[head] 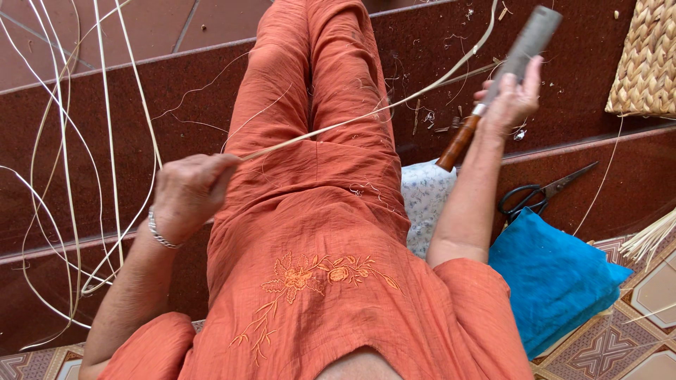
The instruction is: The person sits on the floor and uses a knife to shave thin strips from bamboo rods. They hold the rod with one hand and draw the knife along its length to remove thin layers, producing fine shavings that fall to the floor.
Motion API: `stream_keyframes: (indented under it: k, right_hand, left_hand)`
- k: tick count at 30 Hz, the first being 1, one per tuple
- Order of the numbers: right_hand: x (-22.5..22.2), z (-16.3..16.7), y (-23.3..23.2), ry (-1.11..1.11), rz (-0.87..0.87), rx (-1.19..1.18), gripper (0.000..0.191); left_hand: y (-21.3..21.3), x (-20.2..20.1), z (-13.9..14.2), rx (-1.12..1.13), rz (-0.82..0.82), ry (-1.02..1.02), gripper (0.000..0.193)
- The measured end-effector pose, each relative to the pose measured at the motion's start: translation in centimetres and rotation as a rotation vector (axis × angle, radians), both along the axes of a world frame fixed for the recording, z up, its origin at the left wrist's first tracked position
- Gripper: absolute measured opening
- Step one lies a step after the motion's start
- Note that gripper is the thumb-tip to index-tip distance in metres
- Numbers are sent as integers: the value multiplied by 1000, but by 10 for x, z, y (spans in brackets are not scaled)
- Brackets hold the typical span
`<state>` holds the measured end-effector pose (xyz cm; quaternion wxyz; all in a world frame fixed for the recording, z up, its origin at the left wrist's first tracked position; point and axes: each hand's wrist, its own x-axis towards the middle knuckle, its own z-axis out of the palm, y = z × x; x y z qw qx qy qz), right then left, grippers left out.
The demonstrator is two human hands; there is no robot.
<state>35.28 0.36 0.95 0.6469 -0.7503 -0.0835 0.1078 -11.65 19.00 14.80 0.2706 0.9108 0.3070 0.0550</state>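
Note:
My left hand (189, 191) pinches one end of a long thin pale rattan strip (366, 116) above my orange-clad lap. The strip runs up and to the right, passing by my right hand (512, 98). That hand is raised and grips a knife with a broad grey blade (529, 39) and a brown wooden handle (458, 144), blade pointing up and right. A silver bracelet (160, 236) circles my left wrist. I sit on dark red tiled steps with my legs stretched forward.
Loose loops of pale rattan strips (67, 162) lie on the steps at left. A woven basket (646, 60) stands at the top right. Black scissors (542, 193) lie beside a blue cushion (556, 278). A bundle of strips (651, 239) and shavings (429, 116) lie nearby.

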Motion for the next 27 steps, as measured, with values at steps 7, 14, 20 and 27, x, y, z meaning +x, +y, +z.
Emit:
stream_keyframes:
  k: [7,14,20,27]
  right_hand:
    - [10,27,-40,343,-24,168,42]
    - [-110,43,-23,877,670,227,45]
    - [-137,12,12,1217,747,554,56]
    - [-144,1,29,1257,809,650,56]
  left_hand:
    - [5,-2,-7,137,13,-58,5]
    - [0,22,-8,146,-31,-160,9]
    - [-18,12,-3,-101,53,-254,11]
    - [-14,-28,-26,-917,334,-71,15]
